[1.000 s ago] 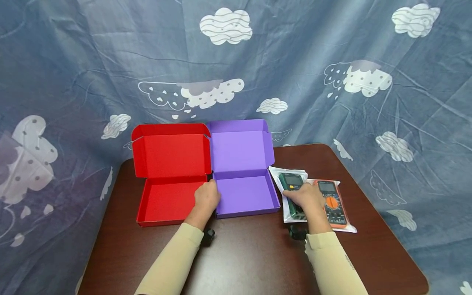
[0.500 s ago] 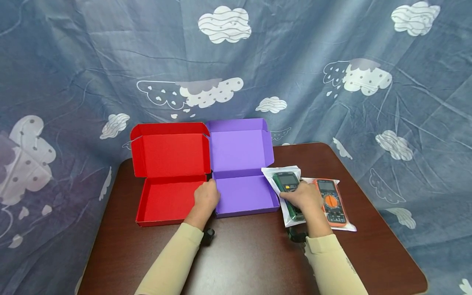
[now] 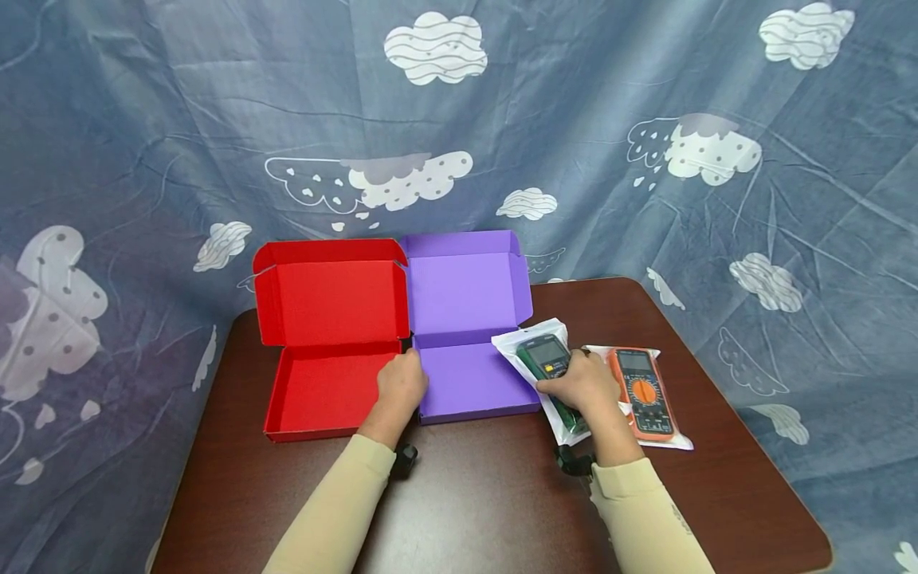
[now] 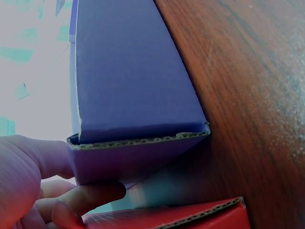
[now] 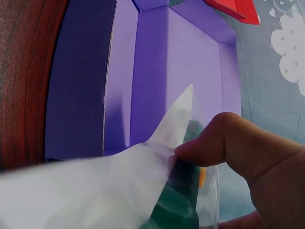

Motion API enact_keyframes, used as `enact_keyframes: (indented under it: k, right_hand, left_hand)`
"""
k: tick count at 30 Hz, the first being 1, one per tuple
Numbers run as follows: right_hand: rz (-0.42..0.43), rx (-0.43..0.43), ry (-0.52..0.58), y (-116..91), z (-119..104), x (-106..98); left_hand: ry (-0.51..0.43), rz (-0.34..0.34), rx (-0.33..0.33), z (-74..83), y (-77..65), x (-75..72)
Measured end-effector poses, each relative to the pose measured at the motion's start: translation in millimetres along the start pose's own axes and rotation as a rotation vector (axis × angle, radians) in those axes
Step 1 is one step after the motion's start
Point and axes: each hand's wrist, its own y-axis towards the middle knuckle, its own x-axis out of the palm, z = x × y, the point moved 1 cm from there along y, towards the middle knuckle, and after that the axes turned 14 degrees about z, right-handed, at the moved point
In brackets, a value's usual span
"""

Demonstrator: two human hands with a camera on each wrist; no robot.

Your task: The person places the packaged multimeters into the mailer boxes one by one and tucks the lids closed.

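My right hand [image 3: 588, 384] grips a green multimeter [image 3: 548, 355] sealed in a clear and white plastic bag [image 3: 510, 341], tilted at the right edge of the purple box [image 3: 466, 391]. In the right wrist view the thumb [image 5: 205, 149] presses on the bag, and the box lies behind it. My left hand [image 3: 402, 384] pinches the left wall of the purple box, where it meets the red box [image 3: 323, 399]. The left wrist view shows thumb and fingers on either side of that purple wall [image 4: 114, 162].
An orange multimeter [image 3: 643, 392] in its own bag lies on the brown table [image 3: 473, 502] to the right of my right hand. Both boxes stand with lids raised, the red lid [image 3: 337, 301] beside the purple lid [image 3: 464, 293]. A blue cloud-print cloth [image 3: 588, 119] hangs behind.
The bagged green multimeter has lifted, turned and shifted left toward the purple box in my right hand, away from the orange one. My left hand has stayed in place.
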Motion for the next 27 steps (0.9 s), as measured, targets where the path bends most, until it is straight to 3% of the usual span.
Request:
enact_keyframes:
  k: [19, 27]
  right_hand:
    - [0.009, -0.109, 0.014, -13, -14, -5]
    - [-0.014, -0.124, 0.033, -19, -19, -4]
  left_hand:
    - [-0.006, 0.029, 0.007, 0.5, 0.1, 0.1]
    - [0.002, 0.005, -0.005, 1.2, 0.5, 0.1]
